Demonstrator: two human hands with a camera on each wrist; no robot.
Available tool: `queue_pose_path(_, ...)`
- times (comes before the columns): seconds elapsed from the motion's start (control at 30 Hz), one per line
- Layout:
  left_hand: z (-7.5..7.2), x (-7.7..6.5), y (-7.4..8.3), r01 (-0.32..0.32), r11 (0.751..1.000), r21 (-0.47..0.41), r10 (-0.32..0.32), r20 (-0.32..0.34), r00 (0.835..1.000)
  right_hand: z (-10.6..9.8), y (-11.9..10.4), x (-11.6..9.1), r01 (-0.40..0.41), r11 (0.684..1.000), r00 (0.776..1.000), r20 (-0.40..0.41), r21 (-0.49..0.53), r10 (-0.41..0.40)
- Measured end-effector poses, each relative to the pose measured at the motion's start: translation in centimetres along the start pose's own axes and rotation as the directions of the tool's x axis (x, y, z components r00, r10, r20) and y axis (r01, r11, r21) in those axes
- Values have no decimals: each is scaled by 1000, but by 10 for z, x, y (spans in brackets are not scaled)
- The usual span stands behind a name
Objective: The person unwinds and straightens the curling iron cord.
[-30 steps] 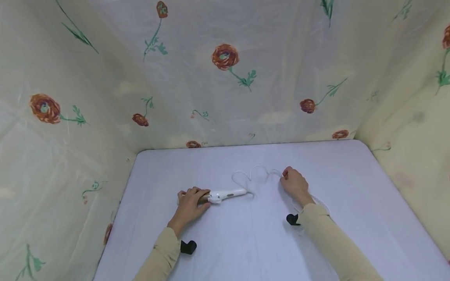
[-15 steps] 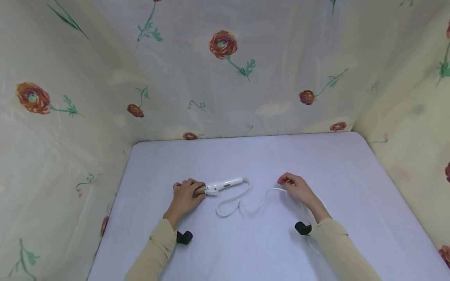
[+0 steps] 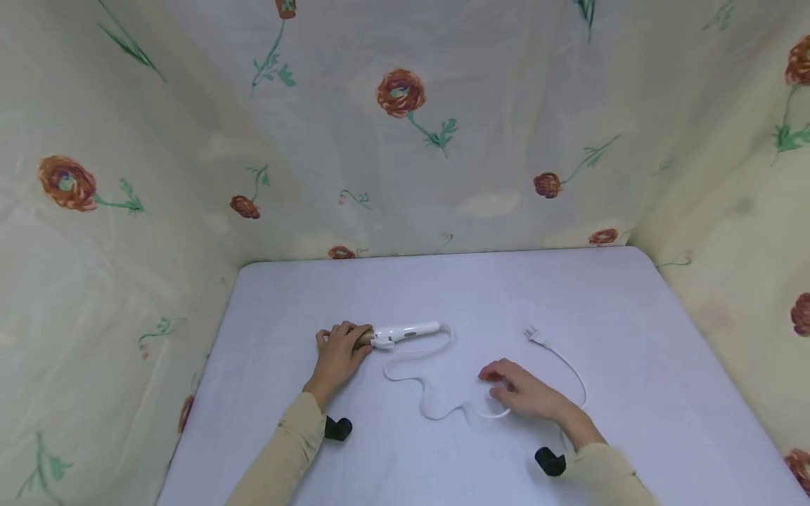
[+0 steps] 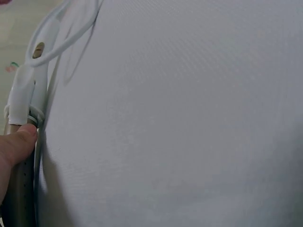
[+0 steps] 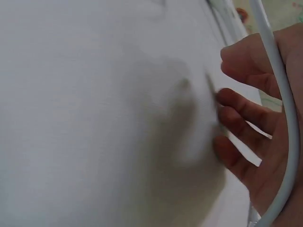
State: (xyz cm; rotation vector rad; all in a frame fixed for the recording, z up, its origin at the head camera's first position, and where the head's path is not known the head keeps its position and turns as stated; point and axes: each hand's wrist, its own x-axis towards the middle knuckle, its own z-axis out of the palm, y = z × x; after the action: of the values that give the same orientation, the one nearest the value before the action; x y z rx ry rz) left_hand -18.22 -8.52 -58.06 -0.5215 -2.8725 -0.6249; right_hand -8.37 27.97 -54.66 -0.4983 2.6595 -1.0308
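Observation:
A white curling iron (image 3: 408, 331) with a brownish barrel lies on the table, left of centre in the head view. My left hand (image 3: 337, 360) grips its barrel; in the left wrist view the thumb (image 4: 21, 142) presses beside the clamp. From the handle's right end a white cord (image 3: 425, 404) winds toward my right hand (image 3: 525, 393). That hand hovers over the cord with fingers loosely bent and nothing pinched. In the right wrist view the cord (image 5: 279, 75) crosses in front of the palm. Beyond the hand lies the plug (image 3: 535, 336), its prongs pointing up and left.
The table (image 3: 481, 288) has a pale cloth and rounded far corners. Floral curtains (image 3: 405, 169) enclose it at the back and both sides. A black wrist camera mount (image 3: 338, 429) sits by the left cuff, another camera mount (image 3: 549, 462) by the right.
My right hand has let go of the cord and come nearer, its fingers spreading. The plug now lies in sight, and the cord's curves have shifted nearer. My left hand keeps its grip.

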Motion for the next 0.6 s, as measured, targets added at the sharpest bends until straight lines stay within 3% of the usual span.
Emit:
queue_pose_path(0.13,1,2,-2,18,1000,20,-18,-15,1000,29,-5,-1,36,981,992,-110,-191,-58)
queue_pose_path(0.23,1,3,-4,15,1000,16,-15,-13,1000,38,-5,0,33,969,982,-171,-245,-77)
queue_pose_path(0.4,-7,-6,-3,47,998,-36,-47,-8,999,30,0,-1,24,991,985,-167,-133,-46)
queue_pose_path(0.6,-19,-33,10,119,993,-8,-119,5,993,13,8,-8,-53,998,970,-238,-26,45)
